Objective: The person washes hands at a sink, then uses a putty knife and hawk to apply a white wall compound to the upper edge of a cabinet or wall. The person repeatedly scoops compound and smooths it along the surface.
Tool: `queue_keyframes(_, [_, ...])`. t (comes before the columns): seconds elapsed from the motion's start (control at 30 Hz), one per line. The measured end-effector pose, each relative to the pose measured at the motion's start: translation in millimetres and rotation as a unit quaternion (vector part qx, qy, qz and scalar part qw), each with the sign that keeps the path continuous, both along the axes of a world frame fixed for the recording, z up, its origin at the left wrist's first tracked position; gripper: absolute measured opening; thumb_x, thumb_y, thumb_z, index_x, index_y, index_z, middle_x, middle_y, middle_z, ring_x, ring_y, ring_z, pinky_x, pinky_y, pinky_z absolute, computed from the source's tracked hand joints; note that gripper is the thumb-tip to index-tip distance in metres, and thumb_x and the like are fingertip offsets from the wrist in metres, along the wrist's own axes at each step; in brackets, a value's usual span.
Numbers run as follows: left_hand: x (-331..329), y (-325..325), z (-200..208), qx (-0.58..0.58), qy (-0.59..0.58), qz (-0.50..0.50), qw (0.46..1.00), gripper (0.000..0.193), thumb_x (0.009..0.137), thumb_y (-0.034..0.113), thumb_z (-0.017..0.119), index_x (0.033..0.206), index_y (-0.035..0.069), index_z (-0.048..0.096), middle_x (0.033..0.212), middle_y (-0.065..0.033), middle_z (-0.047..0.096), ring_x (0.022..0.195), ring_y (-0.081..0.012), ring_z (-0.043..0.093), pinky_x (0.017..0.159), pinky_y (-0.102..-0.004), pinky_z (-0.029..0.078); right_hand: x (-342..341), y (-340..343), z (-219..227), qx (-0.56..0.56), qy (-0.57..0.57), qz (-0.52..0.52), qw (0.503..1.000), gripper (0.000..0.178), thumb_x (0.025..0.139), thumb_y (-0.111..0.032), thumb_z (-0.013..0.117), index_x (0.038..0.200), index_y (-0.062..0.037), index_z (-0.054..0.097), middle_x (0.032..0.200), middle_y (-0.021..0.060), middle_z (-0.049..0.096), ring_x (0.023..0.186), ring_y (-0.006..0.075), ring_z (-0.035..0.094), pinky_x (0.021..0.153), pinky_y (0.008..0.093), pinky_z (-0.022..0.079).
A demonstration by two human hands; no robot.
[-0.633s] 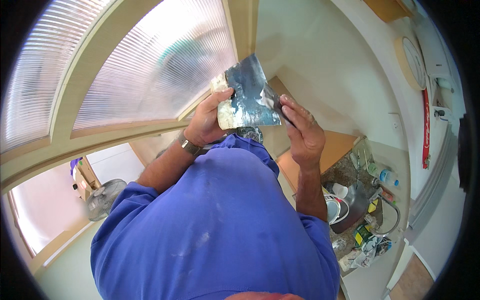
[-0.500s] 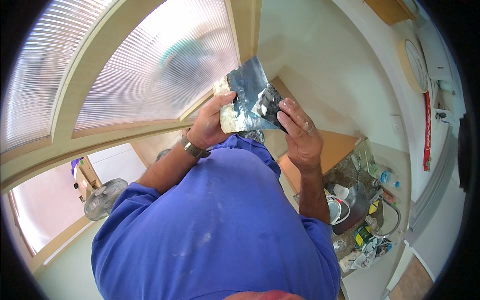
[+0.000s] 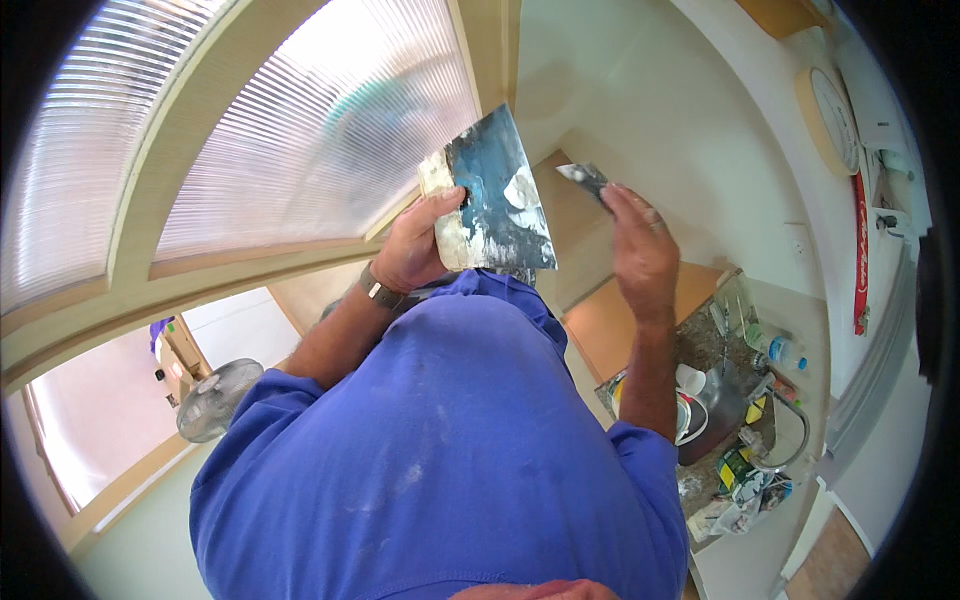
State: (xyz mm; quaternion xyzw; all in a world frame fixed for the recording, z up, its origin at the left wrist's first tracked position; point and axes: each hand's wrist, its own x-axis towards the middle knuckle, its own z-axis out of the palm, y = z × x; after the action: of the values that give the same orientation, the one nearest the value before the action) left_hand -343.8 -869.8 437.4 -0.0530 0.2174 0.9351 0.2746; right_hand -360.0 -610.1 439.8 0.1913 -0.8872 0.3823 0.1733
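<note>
Hands apart: left [image 3: 418,243] grips trowel [image 3: 495,195], right [image 3: 640,250] scraper [image 3: 583,177].

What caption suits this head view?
Left hand grips a plaster-smeared blue hawk; right hand holds a putty knife beside it.

I see bright daylight through the ribbed translucent panels [image 3: 300,130], blown out near the top. Strong fisheye bend with a black rim. The centre is sharp; the sink corner [image 3: 740,420] is dimmer and small.
</note>
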Motion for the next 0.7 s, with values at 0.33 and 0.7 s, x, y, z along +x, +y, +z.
queue_keyframes(0.33, [-5.6, -13.2, -27.4, -0.104, -0.001, -0.088, 0.991, 0.032, 0.088, 0.015, 0.053, 0.116, 0.0, 0.05, 0.105, -0.0112, 0.062, 0.092, -0.0205, 0.063, 0.083, -0.0361, 0.051, -42.7, 8.5, 16.8, -0.276, -0.487, 0.248, 0.791, 0.018, 0.072, -0.011, 0.066, 0.082, 0.0028, 0.061, 0.065, 0.0056, 0.057, 0.05, 0.0101, 0.052, 0.045, 0.0237, 0.042])
queue_keyframes(0.7, [0.7, -29.3, -22.7, -0.09, -0.008, -0.008, 0.996, 0.044, 0.087, 0.023, 0.052, 0.121, -0.003, 0.045, 0.108, -0.018, 0.06, 0.09, -0.029, 0.064, 0.078, -0.0403, 0.054, -44.3, 33.0, -39.0, -0.317, -0.493, 0.118, 0.801, 0.02, 0.076, -0.013, 0.066, 0.089, 0.001, 0.063, 0.071, 0.0038, 0.06, 0.057, 0.0088, 0.053, 0.047, 0.0228, 0.042])
